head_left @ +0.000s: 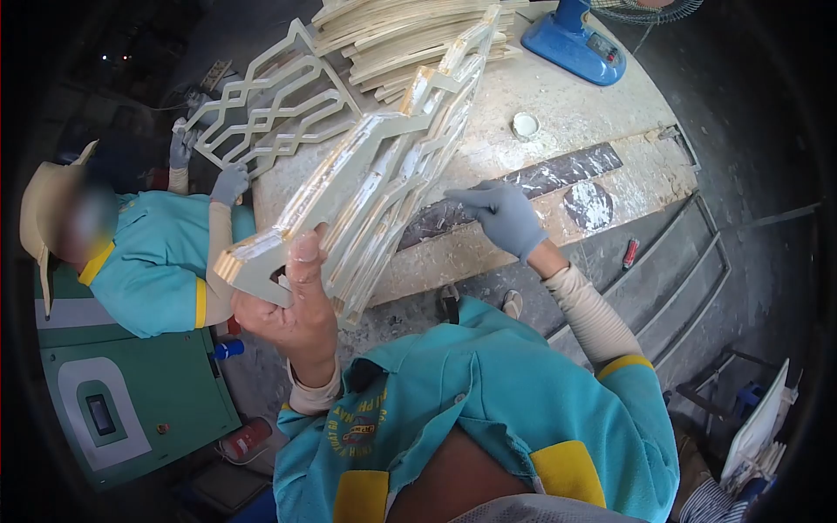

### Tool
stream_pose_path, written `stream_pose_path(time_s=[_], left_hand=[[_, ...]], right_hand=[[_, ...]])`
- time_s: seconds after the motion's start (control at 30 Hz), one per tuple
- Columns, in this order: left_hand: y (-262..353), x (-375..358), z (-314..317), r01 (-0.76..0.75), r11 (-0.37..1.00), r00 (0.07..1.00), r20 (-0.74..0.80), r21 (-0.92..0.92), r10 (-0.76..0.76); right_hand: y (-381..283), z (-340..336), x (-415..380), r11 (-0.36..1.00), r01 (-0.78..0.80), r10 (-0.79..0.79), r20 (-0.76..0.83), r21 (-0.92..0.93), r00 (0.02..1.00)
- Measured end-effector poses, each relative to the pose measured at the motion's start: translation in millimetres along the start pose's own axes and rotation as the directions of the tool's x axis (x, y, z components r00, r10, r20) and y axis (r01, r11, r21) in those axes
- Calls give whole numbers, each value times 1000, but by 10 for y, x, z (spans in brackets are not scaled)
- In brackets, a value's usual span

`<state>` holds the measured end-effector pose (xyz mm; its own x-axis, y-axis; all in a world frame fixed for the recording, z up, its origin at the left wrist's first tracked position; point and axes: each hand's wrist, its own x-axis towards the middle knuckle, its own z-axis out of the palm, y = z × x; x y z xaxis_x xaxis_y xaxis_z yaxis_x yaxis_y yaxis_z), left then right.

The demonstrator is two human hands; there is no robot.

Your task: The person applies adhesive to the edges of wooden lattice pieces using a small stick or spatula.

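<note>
My bare left hand (301, 309) is closed around the near end of a pale grey wooden lattice panel (384, 131). The panel is tilted up on its edge, with white smears and bare wood along its zigzag side. My right hand (510, 220), in a grey glove, is beside the panel above the table, index finger stretched out toward it. Its other fingers are partly hidden, and I see nothing held in it. Beyond it, a small round lid (525, 126) with white paste sits on the table. A dark strip (567, 171) with white smears lies under that hand.
A co-worker (157, 253) at the left holds another lattice panel (279, 113) with gloved hands. Stacked wooden pieces (384, 44) and a blue fan base (575, 44) stand on the far table (645, 105). Metal frames (689, 270) are at the right; a green cabinet (174, 392) stands lower left.
</note>
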<state>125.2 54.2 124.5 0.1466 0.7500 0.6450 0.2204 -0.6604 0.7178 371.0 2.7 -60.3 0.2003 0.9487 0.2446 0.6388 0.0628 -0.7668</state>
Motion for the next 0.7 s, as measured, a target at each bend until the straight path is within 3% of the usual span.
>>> stream_pose_path(time_s=[0.03,0.1,0.13,0.2,0.3,0.33,0.4,0.5,0.6,0.7], left_hand=[[4,4,5,3,1000,1000,1,-1,-3],[4,31,25,19,999,1000,-24,-29,-20],[1,40,28,17,999,1000,-23,-32,-17],[-1,51,21,-5,1000,1000,2,-14,5],[26,59,19,-5,1000,1000,26,7,5],[21,64,14,-7,1000,1000,26,8,7],[-10,57,5,11,999,1000,-12,-36,-11],[-126,43,-144,67,998,998,-13,6,-66],[-172,6,-263,66,992,996,-57,-107,-72],[-207,-10,-482,71,996,996,-44,-51,-73]], right_hand=[[-23,-30,9,1000,-3,3,2,-1,1000],[-53,-68,80,975,-65,25,-184,-215,983],[-57,-51,136,974,-66,25,-188,-216,982],[-66,25,245,935,-29,-79,-289,-353,954],[-6,163,322,861,-36,-105,-245,-508,964],[-9,156,300,862,-35,-106,-246,-506,963],[11,89,209,941,6,-14,-20,-339,1000],[258,88,111,974,-84,70,-72,-210,995],[360,80,52,942,-181,157,-105,-281,982],[413,194,-68,976,-65,30,-166,-210,986]])
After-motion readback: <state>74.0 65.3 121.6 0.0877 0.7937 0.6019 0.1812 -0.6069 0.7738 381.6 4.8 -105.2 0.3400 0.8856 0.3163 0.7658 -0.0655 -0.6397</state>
